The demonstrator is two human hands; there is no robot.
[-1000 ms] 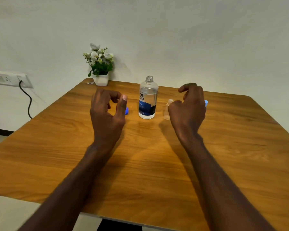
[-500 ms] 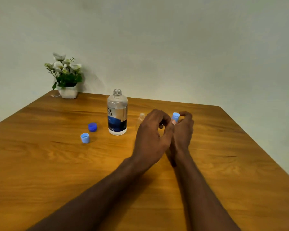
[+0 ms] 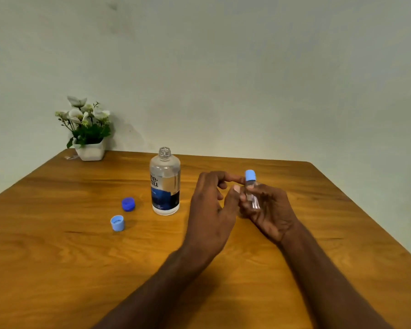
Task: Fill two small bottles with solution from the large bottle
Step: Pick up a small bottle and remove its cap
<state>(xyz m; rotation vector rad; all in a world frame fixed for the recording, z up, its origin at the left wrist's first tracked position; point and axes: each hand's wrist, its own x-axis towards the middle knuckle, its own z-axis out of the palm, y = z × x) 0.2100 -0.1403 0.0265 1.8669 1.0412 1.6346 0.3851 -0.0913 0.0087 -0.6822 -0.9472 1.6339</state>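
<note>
Holding a small bottle upright above the table, the right hand was wrapped round its clear body while the left hand, fingers loosely apart, had a fingertip against its light blue cap. To my eye the cap wanted a firm pinch and steady twist, bottle kept vertical. Farther off stood the uncapped large bottle, two loose caps beside it.

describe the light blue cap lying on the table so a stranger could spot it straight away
Start at the large clear bottle with the dark blue label standing uncapped on the wooden table. Two loose caps lie to its left. The light blue plastic cap is the nearer, paler one, open side up; the dark blue cap lies behind it.
</note>
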